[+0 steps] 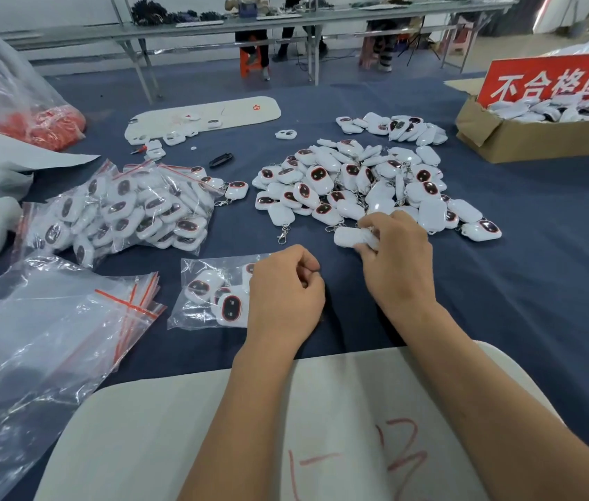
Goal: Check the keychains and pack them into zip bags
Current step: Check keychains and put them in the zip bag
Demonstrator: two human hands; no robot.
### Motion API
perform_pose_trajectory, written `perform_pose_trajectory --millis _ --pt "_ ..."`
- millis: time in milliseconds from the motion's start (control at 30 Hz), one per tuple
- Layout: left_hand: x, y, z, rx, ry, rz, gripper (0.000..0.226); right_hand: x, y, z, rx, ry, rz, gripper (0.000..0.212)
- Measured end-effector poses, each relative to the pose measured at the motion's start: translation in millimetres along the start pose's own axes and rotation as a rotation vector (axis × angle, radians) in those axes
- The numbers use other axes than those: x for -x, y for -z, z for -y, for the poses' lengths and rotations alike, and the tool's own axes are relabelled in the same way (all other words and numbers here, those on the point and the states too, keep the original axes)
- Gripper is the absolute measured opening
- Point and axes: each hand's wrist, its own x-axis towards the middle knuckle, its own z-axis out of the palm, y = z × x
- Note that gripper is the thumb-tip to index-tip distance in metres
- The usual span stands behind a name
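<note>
A big heap of white keychains (358, 182) with dark red-rimmed faces lies on the blue table (538, 283). At the heap's near edge my right hand (397, 254) grips one white keychain (349, 236), which lies face down. A clear zip bag (210, 294) holding three keychains rests on the table at centre. My left hand (286, 294) lies on the bag's right end with its fingers curled; whether it pinches the bag is hidden.
Filled zip bags (123, 211) are piled at the left. A stack of empty zip bags (58, 320) lies at the near left. A cardboard box (538, 135) with a red sign stands at the far right. A white board (286, 428) lies at the near edge.
</note>
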Motion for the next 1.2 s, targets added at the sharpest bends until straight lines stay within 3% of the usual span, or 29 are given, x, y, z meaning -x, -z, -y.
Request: perform_pose_trajectory --millis 133,200,267,400,533,700,967,1200 --pt "-1.2 1.2 -2.3 0.077 0.024 -0.058 0.012 10.5 7.2 4.3 -0.278 -0.017 -0.135 0.028" --pt "-2.3 2.6 -4.6 0.178 0.055 -0.100 0.003 18.2 8.4 10.9 -0.617 -0.089 -0.019 0.032" --pt "-2.7 3.7 -7.9 0.277 0.091 -0.115 0.011 25.7 5.0 16.1 -0.835 -0.154 0.097 0.028" --pt "-1.0 4.6 -11.1 0.311 0.085 -0.132 0.017 31.1 -1.3 14.1 -0.898 -0.148 0.138 0.011" --pt "-1.9 6.6 -10.9 0.247 0.033 -0.128 0.009 31.5 -2.9 11.0 -0.933 -0.116 0.199 0.017" --pt "-1.9 8.1 -10.3 0.361 0.110 -0.061 0.005 32.0 -1.5 12.4 -0.947 -0.161 0.179 0.005" --pt "-2.6 6.4 -9.3 0.511 0.183 -0.006 0.006 34.5 2.2 13.7 -0.964 -0.158 0.210 0.010" --pt "-3.4 4.6 -5.6 0.443 0.180 0.008 0.007 34.0 2.3 14.8 -0.967 -0.158 0.231 0.012"
